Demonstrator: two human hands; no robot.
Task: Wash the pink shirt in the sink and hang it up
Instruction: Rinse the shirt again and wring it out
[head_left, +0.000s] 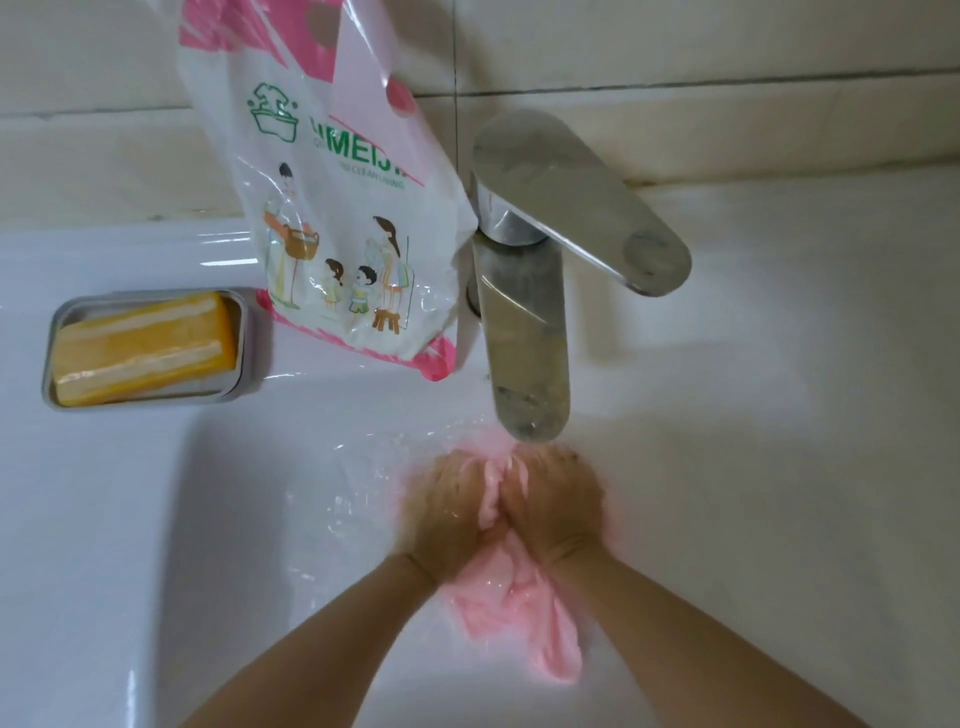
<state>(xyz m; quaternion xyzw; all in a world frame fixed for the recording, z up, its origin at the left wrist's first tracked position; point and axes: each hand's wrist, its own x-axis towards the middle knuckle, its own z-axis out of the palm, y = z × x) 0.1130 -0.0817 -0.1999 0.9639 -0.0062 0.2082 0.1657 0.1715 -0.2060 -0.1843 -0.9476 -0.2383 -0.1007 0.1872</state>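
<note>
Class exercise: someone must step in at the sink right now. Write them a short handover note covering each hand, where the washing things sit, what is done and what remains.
Left hand: closed on the pink shirt.
Right hand: also closed on it, pressed against the left just below the faucet.
Shirt: wet, bunched, inside the sink, its tail trailing toward the wrists.
Soap bar lies in its metal dish on the ledge at left; the detergent bag stands beside the faucet.
Done: shirt wetted, scrubbing under way.
Left: finish scrubbing, rinse, wring, hang up.
</note>
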